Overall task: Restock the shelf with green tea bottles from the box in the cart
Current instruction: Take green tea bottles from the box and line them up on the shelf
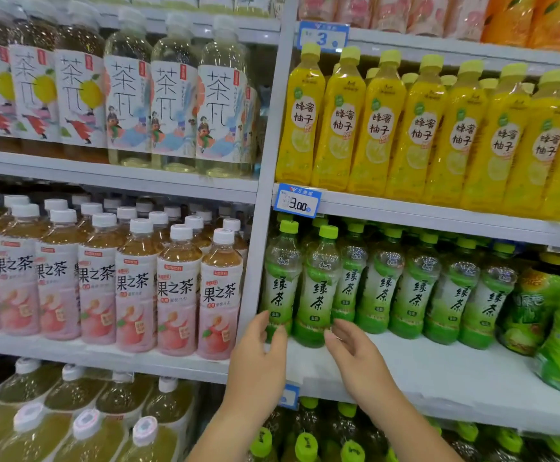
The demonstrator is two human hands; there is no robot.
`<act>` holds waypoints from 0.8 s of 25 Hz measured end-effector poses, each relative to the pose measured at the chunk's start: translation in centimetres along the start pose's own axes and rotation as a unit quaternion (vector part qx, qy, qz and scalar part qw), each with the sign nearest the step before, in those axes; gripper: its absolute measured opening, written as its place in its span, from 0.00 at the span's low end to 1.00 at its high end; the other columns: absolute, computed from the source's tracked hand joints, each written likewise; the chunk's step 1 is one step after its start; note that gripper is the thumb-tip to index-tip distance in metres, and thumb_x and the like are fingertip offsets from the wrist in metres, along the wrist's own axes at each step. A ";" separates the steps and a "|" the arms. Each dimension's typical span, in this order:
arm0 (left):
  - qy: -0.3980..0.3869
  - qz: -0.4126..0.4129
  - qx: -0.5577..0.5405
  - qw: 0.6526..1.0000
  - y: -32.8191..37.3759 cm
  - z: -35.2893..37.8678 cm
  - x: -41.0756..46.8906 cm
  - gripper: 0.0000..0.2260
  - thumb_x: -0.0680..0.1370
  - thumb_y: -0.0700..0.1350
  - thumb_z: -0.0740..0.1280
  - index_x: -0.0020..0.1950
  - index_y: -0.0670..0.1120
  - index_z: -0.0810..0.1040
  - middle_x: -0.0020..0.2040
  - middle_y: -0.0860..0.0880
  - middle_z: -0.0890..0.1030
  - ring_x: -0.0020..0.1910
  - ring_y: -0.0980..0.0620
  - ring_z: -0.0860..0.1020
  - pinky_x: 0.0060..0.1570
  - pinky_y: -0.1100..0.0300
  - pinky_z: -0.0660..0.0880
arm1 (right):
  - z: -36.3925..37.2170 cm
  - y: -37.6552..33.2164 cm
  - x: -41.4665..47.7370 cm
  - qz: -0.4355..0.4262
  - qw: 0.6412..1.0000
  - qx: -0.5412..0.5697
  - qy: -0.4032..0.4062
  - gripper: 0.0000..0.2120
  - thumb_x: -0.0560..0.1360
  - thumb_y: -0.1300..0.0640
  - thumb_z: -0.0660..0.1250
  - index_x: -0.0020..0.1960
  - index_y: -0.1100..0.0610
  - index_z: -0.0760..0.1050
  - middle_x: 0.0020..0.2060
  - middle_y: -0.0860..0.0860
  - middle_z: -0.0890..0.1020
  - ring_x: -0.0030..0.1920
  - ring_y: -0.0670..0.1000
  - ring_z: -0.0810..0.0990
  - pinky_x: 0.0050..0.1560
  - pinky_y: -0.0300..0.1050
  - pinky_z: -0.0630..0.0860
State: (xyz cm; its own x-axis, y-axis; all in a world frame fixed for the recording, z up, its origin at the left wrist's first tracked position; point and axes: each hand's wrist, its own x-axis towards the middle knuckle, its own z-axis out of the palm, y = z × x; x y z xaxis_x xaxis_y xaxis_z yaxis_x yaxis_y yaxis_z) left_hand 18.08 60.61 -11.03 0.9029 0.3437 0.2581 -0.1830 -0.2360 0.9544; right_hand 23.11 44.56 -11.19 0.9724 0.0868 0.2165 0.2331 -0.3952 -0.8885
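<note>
Two bare hands at the green tea shelf (405, 368), white metal, front strip bare. Left hand (258, 358) fingers loosely apart, tips touching the base of the leftmost green tea bottle (280, 278); right hand (358, 355) fingers spread, tips just beside the base of the second bottle (318, 288), contact unclear. Neither hand is clamped on anything.

Green tea bottles: clear ribbed plastic, waisted shape, lime screw caps, green wrap printed 绿茶, pale liquid inside. Two stand forward at the left end; the rest of the row (438, 288) sits further back, upright.

Price tag (298, 201) above them reads 3.00. Shelf above: yellow bottles (422, 128) labelled 蜂蜜柚子, yellow-green caps. Left bay: white-capped amber tea (138, 281) labelled 果之茶 with pink peach wrap; above that, squat clear bottles (175, 105) marked 茶π. Right edge: darker green-wrapped bottles (538, 311), blurred, text unreadable
</note>
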 end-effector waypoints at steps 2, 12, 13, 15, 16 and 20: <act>-0.033 -0.026 0.000 0.999 0.8 -0.7 -0.7 0.20 0.83 0.52 0.61 0.75 0.52 0.68 0.70 0.58 0.73 0.69 0.59 0.70 0.70 0.59 0.65 | -0.5 -0.2 -1.4 0.019 0.999 0.024 -0.015 0.24 0.80 0.47 0.63 0.74 0.50 0.65 0.67 0.43 0.73 0.66 0.43 0.71 0.65 0.40 0.66; -0.217 -0.243 0.083 0.942 12.9 -3.0 -7.7 0.21 0.83 0.56 0.59 0.76 0.53 0.68 0.71 0.58 0.71 0.66 0.62 0.68 0.62 0.66 0.63 | -8.3 -7.3 -11.3 0.236 0.965 0.082 -0.078 0.24 0.79 0.43 0.61 0.73 0.44 0.65 0.69 0.40 0.70 0.70 0.42 0.68 0.71 0.45 0.67; -0.230 -0.254 0.095 0.935 15.1 -2.9 -8.7 0.21 0.83 0.55 0.59 0.76 0.53 0.68 0.71 0.58 0.71 0.66 0.62 0.68 0.62 0.66 0.63 | -9.8 -8.8 -12.4 0.260 0.959 0.086 -0.080 0.24 0.79 0.43 0.61 0.74 0.45 0.64 0.70 0.41 0.70 0.70 0.42 0.68 0.70 0.43 0.67; -0.250 -0.264 0.109 0.925 19.0 -2.7 -10.5 0.22 0.83 0.55 0.59 0.77 0.51 0.67 0.72 0.57 0.70 0.68 0.60 0.67 0.63 0.65 0.63 | -12.4 -11.4 -14.8 0.292 0.948 0.086 -0.091 0.26 0.80 0.43 0.59 0.76 0.47 0.62 0.71 0.42 0.68 0.70 0.43 0.68 0.68 0.42 0.66; -0.262 -0.266 0.114 0.921 20.8 -2.6 -11.3 0.22 0.83 0.55 0.59 0.77 0.51 0.67 0.74 0.56 0.69 0.69 0.59 0.67 0.65 0.64 0.62 | -13.7 -12.7 -16.0 0.303 0.945 0.083 -0.095 0.26 0.80 0.43 0.59 0.77 0.47 0.61 0.71 0.43 0.68 0.70 0.44 0.68 0.68 0.42 0.66; -0.306 -0.267 0.148 0.902 26.9 -2.1 -14.0 0.23 0.83 0.58 0.58 0.76 0.51 0.68 0.76 0.55 0.67 0.71 0.57 0.67 0.68 0.59 0.64 | -18.8 -17.1 -20.5 0.336 0.934 0.083 -0.090 0.27 0.80 0.41 0.58 0.77 0.46 0.59 0.71 0.42 0.67 0.70 0.43 0.66 0.67 0.43 0.66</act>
State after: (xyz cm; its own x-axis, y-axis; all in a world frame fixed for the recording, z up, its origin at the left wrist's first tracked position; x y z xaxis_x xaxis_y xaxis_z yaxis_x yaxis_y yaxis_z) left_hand -0.29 51.37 11.37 0.8934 -0.0637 -0.4448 0.3724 -0.4489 0.8123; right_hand -1.01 32.35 7.17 0.8822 0.0286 -0.4700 -0.4460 -0.2695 -0.8535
